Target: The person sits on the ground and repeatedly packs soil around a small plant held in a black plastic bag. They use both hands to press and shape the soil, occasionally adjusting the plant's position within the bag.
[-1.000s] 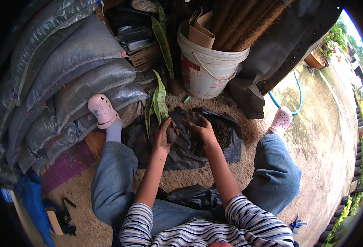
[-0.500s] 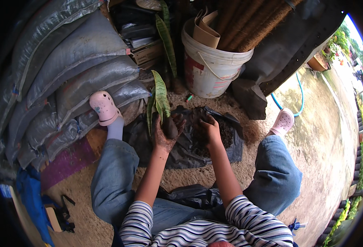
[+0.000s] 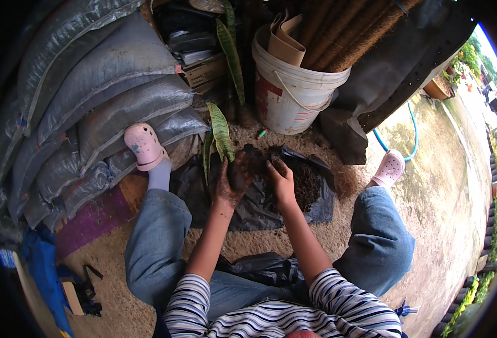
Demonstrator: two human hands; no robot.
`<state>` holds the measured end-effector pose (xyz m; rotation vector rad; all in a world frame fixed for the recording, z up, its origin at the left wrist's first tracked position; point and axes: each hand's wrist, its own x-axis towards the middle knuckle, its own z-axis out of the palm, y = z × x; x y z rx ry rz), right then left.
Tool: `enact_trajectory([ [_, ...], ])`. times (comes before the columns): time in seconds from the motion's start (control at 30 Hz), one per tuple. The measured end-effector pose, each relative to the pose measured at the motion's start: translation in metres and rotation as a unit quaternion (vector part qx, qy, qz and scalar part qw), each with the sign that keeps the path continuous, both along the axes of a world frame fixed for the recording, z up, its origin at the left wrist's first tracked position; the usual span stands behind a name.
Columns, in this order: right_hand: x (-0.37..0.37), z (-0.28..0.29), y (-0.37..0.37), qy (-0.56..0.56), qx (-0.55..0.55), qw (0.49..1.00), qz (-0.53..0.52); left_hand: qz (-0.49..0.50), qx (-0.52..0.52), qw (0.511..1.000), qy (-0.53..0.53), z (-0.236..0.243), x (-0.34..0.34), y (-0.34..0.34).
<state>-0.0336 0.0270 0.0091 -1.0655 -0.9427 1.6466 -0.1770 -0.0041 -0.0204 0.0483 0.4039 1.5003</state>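
Two soil-smeared bare hands are seen low over a crumpled black plastic sheet (image 3: pixel 259 205) spread on the sandy ground between the person's knees. A dark clump of soil and roots (image 3: pixel 240 169) is clasped by the left hand (image 3: pixel 228 183), the fingers curled around it in a clenched grip. From that clump a long green mottled leaf (image 3: pixel 220 130) rises upright, with a narrower leaf just beside it. The right hand (image 3: pixel 281 179) is held just beside the clump, its fingers bent and pressed toward the soil; whether its grip is closed on anything cannot be told. A heap of loose dark brown potting soil (image 3: pixel 307 183) is piled on the sheet to the right of that hand.

Beyond the sheet, a white plastic bucket with red markings (image 3: pixel 290 93) is stood on the ground, filled with folded cardboard and brown fibrous poles. Grey woven sacks (image 3: pixel 102 84) are stacked at the left, and a pink perforated clog (image 3: pixel 142 145) on the left foot is rested against them. Blue denim trousers (image 3: pixel 152 248) are worn, and a second pink clog (image 3: pixel 389 168) is seen at the right, near a blue hose (image 3: pixel 412 132).
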Motion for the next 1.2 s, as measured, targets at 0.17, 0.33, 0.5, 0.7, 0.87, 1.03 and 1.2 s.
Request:
enact_trajectory([
  [0.17, -0.006, 0.012, -0.011, 0.053, 0.121, 0.990, 0.040, -0.077, 0.123, 0.975, -0.169, -0.001, 0.010, 0.003],
  [0.33, -0.015, 0.020, -0.028, -0.142, 0.328, 0.932, 0.054, -0.059, 0.070, 0.994, -0.063, -0.021, 0.012, 0.000],
  [0.5, -0.019, 0.015, -0.034, -0.149, 0.388, 0.905, 0.095, -0.080, 0.069, 0.992, -0.066, -0.011, 0.016, -0.003],
  [0.7, -0.023, 0.020, -0.034, -0.056, 0.313, 0.948, 0.031, -0.072, 0.061, 0.991, -0.100, -0.019, 0.009, -0.001],
  [0.87, -0.030, 0.003, -0.042, -0.140, 0.312, 0.940, -0.013, -0.092, 0.017, 0.951, -0.296, -0.001, 0.017, 0.002],
  [1.03, -0.034, 0.007, -0.051, -0.231, 0.392, 0.890, 0.009, -0.077, 0.040, 0.985, -0.150, -0.063, 0.002, -0.002],
  [1.2, -0.023, 0.002, -0.037, -0.157, 0.418, 0.894, 0.041, -0.087, 0.109, 0.990, 0.026, -0.086, 0.000, 0.000],
])
